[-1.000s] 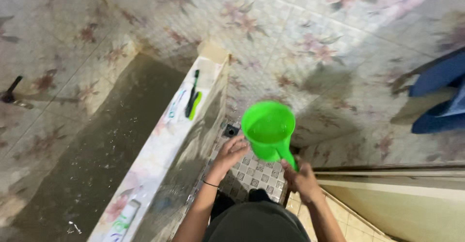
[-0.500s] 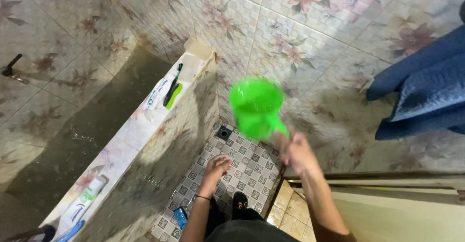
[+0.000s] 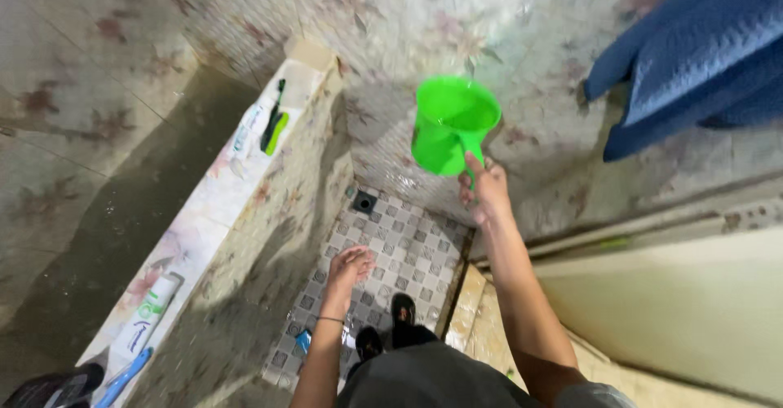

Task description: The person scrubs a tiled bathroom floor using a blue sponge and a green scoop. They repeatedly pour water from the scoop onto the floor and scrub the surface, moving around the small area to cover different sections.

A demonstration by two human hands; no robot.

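Observation:
My right hand [image 3: 484, 192] grips the handle of a bright green plastic dipper [image 3: 451, 125], held up in front of the flowered tile wall with its mouth facing up and away. My left hand [image 3: 349, 265] hangs lower, fingers apart and holding nothing, above the small patterned floor tiles [image 3: 408, 245]. A thin dark band sits on the left wrist.
A tiled water tank [image 3: 114, 204] fills the left side; its ledge [image 3: 220, 204] carries a green-and-black brush [image 3: 274, 122], tubes [image 3: 143, 330] and a blue toothbrush [image 3: 122, 379]. A floor drain [image 3: 364, 202] lies in the corner. Blue cloth [image 3: 693, 57] hangs at upper right. A door frame [image 3: 652, 228] runs along the right.
My right hand has lifted the green dipper higher and further from me. My left hand has let go of the dipper's rim and dropped toward the floor.

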